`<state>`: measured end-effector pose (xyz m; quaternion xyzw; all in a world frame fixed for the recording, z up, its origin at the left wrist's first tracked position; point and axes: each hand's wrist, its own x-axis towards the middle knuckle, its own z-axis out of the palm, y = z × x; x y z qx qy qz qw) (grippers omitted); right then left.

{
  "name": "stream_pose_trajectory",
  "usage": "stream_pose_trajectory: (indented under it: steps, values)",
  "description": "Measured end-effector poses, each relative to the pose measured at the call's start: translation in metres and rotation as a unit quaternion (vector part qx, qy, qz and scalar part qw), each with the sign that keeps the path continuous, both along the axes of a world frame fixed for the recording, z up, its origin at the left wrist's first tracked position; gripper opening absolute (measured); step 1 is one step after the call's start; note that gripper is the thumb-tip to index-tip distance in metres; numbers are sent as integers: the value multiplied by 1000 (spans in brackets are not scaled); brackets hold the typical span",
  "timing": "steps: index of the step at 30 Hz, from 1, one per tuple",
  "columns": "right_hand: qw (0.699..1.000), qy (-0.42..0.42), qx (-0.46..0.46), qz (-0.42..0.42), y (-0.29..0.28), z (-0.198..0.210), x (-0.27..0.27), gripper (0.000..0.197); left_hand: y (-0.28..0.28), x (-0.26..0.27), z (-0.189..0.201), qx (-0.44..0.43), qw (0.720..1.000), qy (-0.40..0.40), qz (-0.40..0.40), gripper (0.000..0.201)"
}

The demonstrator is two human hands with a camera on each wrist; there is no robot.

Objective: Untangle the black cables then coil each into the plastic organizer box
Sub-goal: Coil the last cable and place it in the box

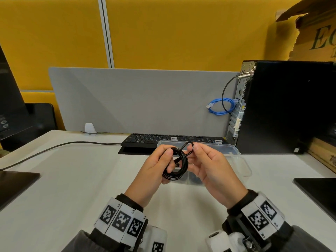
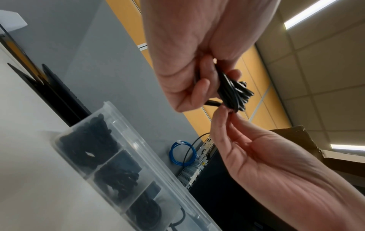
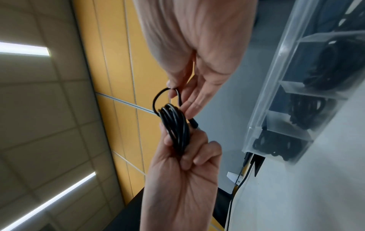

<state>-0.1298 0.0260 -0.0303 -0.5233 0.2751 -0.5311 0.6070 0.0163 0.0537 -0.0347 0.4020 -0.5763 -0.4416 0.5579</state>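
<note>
Gripping the light, springy black cable coil (image 1: 175, 166) above the bench's far edge, over the organizer box (image 1: 234, 150), the left hand (image 1: 154, 170) clasps its bundled turns, where it seems best held, while the right hand (image 1: 209, 166) pinches the loose loop.

Hands: left hand (image 1: 154, 168) and right hand (image 1: 209, 166) side by side above the desk (image 1: 72, 179), cable coil (image 1: 175, 166) between them
Box: organizer box (image 1: 234, 151) just behind the hands, coils in its compartments
Keyboard: keyboard (image 1: 145, 140) behind the box
Computer: computer tower (image 1: 283, 106) right of the keyboard
</note>
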Motion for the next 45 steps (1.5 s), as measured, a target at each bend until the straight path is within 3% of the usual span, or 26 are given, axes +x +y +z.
stream_pose_trajectory:
  steps: [5, 14, 21, 24, 29, 36, 42, 45]
  values:
    - [998, -51, 23, 2, -3, -1, 0, 21, -5, -3, -8, 13, 998, -26, 56, 22]
    - [997, -61, 37, 4, -1, -6, 7, 21, -4, -3, -9, 1, 999, -16, 36, 19]
    - [999, -28, -4, -47, -3, -3, 2, 21, -2, -6, -7, -5, 1000, -9, 26, 17]
    - [997, 17, -41, -71, -2, -2, 1, 19, -1, -5, -5, -21, 999, 8, 29, 17]
    - [969, 164, -147, -108, -2, -3, 1, 13, 2, -6, -6, -11, 1000, 0, -6, 17]
    - [989, 138, -57, -10, 4, -1, 3, 13, -4, -2, -10, -2, 998, -5, 58, 21]
    - [957, 282, -54, 32, 17, 6, 9, 42, -12, 3, -15, -43, 986, -67, 147, 18]
    - [940, 324, -98, 47, 26, 2, 16, 38, -10, 0, -15, -58, 986, -88, 129, 18]
